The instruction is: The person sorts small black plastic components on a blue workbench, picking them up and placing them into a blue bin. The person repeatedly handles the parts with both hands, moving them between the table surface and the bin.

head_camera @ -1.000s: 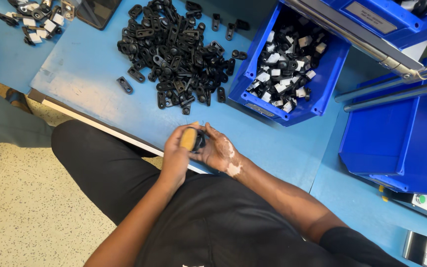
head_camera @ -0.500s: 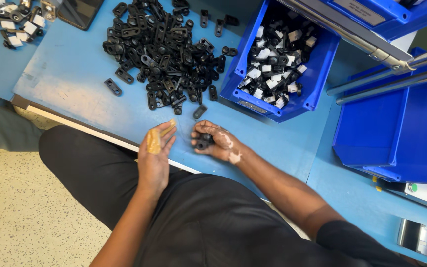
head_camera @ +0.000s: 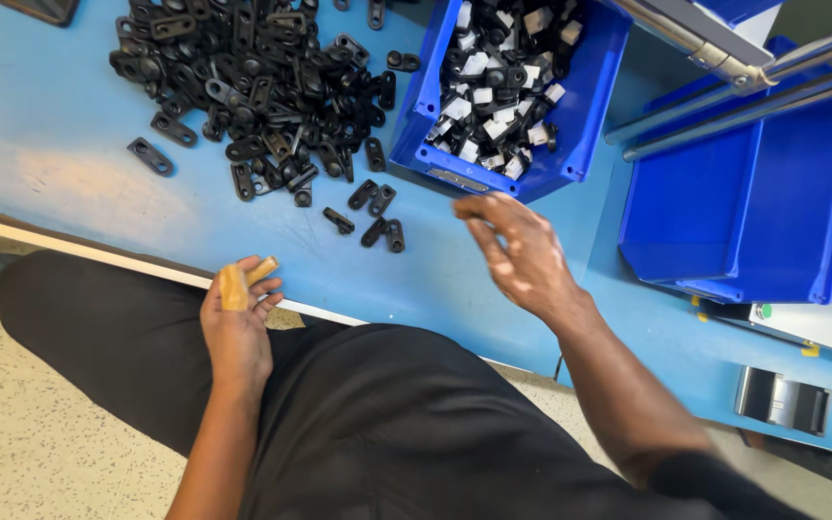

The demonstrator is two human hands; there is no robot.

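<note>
My left hand rests at the near edge of the blue table, fingers loosely apart, with tan covers on two fingertips and nothing in it. My right hand hovers blurred above the table, just in front of a blue bin of black-and-white small parts. Its fingers are spread and curved, and I see nothing between them. A big pile of black plastic clips lies at the far left. Three stray clips lie between the pile and my right hand.
An empty blue bin stands to the right, under two slanted metal rails. A white box with coloured buttons and a small dark device sit near the right front edge. My black-clad lap fills the foreground.
Both hands met around a small black part, then separated. My right hand rose from the table toward the bin of parts, and the black part is no longer in it. My left hand drew back to the edge.
</note>
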